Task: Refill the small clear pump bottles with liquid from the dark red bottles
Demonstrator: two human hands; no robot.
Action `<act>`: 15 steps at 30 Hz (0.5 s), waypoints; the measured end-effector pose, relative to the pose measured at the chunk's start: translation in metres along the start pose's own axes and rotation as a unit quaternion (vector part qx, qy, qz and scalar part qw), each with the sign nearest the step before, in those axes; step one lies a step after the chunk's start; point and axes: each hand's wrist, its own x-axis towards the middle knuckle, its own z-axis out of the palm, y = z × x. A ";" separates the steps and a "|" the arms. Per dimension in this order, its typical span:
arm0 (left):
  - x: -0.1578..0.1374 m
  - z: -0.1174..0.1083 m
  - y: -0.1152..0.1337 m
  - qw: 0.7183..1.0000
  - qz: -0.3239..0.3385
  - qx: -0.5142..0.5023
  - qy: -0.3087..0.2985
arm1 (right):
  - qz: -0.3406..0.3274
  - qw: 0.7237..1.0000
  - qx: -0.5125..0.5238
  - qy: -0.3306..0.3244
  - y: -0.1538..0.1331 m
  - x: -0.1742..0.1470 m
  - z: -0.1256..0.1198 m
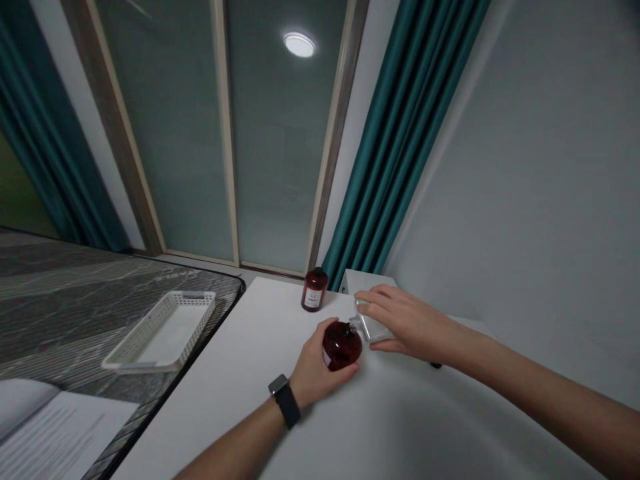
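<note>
My left hand [320, 369], with a dark watch on its wrist, is wrapped round a dark red-brown bottle [343, 345] on the white tabletop. In my right hand [393, 317] is a clear, flat-sided bottle [376, 329], tipped sideways so its neck meets the mouth of the brown bottle. Whether liquid passes between them is too small to tell. Behind the hands stands a second brown bottle [315, 290], upright, with a white label and a black top.
Left of the white table [225, 380] lies a dark grey patterned surface [65, 300]. On it are a white perforated basket [165, 330] and an open book [60, 433]. A small white cabinet [370, 280] stands behind the table, by a teal curtain [395, 133] and the wall.
</note>
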 end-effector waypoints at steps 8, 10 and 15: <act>0.000 0.000 0.000 1.000 0.003 0.002 0.003 | -0.006 1.000 -0.009 -0.017 -0.001 0.001 -0.003; 0.000 0.000 0.001 1.000 0.002 0.003 0.001 | -0.005 1.000 -0.009 -0.020 -0.002 0.002 -0.004; -0.001 0.000 0.002 1.000 -0.005 0.003 0.000 | 0.001 1.000 0.003 -0.010 -0.002 0.003 -0.005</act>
